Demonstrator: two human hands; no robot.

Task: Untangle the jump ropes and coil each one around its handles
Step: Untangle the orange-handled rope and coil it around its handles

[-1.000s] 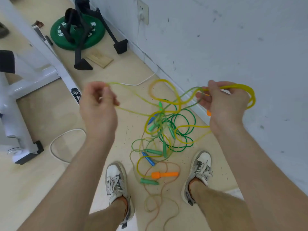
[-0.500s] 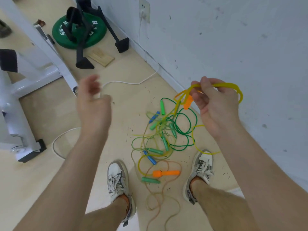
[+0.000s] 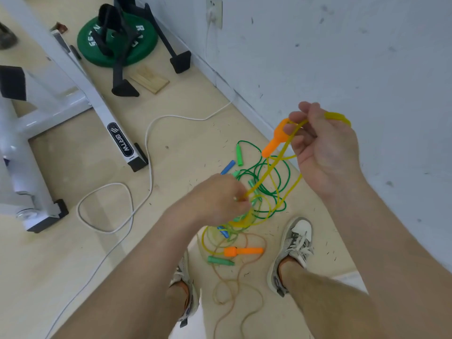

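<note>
Head view: a person stands over tangled jump ropes on a pale floor (image 3: 73, 253).
Right hand (image 3: 325, 148): raised near the wall (image 3: 342, 57), fingers closed on an orange handle (image 3: 275, 139) and loops of yellow rope (image 3: 276, 165).
Left hand (image 3: 220, 199): lower, fingers pinched on the same yellow rope, which runs taut between the hands.
Rope pile (image 3: 259, 192): green, yellow and thin orange cords with several handles between the shoes, beneath the left hand; a second orange handle (image 3: 243, 251) lies loose.
Around: white cable (image 3: 146, 152), white machine frame (image 3: 97, 106), green weight plate (image 3: 117, 42).
</note>
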